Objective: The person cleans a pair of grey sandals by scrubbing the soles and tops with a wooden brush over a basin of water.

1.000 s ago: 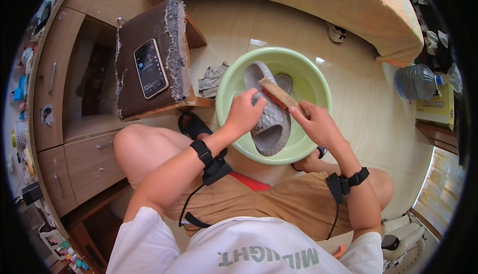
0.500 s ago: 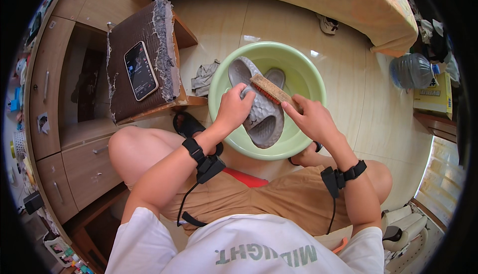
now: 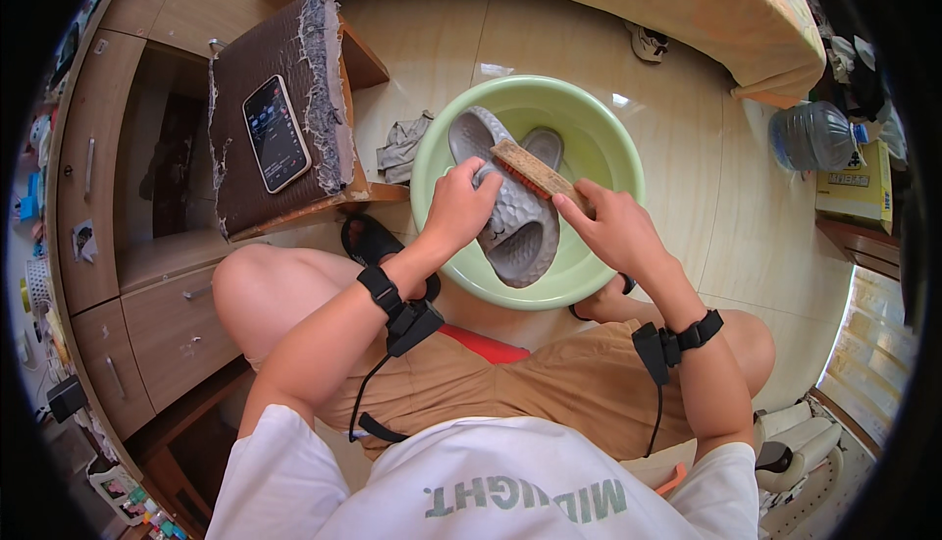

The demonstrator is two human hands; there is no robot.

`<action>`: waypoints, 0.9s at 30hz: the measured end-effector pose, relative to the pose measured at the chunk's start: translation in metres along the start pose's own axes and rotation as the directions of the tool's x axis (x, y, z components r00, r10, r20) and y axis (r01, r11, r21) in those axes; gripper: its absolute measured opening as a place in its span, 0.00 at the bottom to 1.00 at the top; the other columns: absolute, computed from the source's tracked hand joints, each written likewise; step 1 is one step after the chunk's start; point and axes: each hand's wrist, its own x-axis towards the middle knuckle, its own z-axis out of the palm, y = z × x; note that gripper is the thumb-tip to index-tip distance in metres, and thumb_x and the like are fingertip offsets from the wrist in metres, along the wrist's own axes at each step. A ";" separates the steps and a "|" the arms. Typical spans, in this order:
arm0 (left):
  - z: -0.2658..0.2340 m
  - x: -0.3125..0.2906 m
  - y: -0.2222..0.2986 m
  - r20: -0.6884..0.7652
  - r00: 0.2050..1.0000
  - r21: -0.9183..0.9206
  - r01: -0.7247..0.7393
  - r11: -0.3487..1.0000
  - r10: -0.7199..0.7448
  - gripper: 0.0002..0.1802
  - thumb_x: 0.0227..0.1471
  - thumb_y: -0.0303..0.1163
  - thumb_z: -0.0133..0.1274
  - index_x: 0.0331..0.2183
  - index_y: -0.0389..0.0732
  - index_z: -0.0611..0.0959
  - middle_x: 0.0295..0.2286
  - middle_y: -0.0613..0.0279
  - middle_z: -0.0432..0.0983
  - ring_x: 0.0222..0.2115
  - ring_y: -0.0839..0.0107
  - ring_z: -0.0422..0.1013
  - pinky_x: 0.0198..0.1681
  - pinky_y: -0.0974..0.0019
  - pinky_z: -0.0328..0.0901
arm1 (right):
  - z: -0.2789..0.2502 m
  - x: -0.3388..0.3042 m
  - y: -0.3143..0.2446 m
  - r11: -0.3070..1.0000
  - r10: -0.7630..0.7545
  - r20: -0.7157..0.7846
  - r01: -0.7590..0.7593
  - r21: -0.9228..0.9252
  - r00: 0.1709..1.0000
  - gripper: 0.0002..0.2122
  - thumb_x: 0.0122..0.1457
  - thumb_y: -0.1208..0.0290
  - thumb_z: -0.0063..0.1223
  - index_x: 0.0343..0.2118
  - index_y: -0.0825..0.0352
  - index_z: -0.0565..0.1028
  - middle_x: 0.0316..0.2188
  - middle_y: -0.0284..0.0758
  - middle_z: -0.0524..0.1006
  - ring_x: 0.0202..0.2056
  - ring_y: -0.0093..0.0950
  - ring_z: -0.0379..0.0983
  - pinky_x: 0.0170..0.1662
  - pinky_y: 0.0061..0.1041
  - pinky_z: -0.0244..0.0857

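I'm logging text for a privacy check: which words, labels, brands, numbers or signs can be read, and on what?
I won't copy wording out, only say where it stands.
White shirt: large grey-green lettering across the chest, upside down in view, partly creased.
Phone: screen text too small to read.
Yellow box: dark print, too small to read.

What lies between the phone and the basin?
From the phone to the basin, the head view shows the stool's frayed edge, then a crumpled grey cloth.
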 end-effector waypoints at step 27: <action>0.006 -0.003 -0.008 0.128 0.987 0.026 -0.106 0.994 0.101 0.18 0.60 0.37 0.56 0.43 0.30 0.82 0.30 0.50 0.82 0.33 0.66 0.78 0.41 0.62 0.70 | 0.007 0.004 0.008 0.999 -0.040 -0.112 0.041 0.014 0.993 0.25 0.68 0.45 0.50 0.38 0.69 0.77 0.26 0.49 0.80 0.31 0.50 0.78 0.37 0.45 0.71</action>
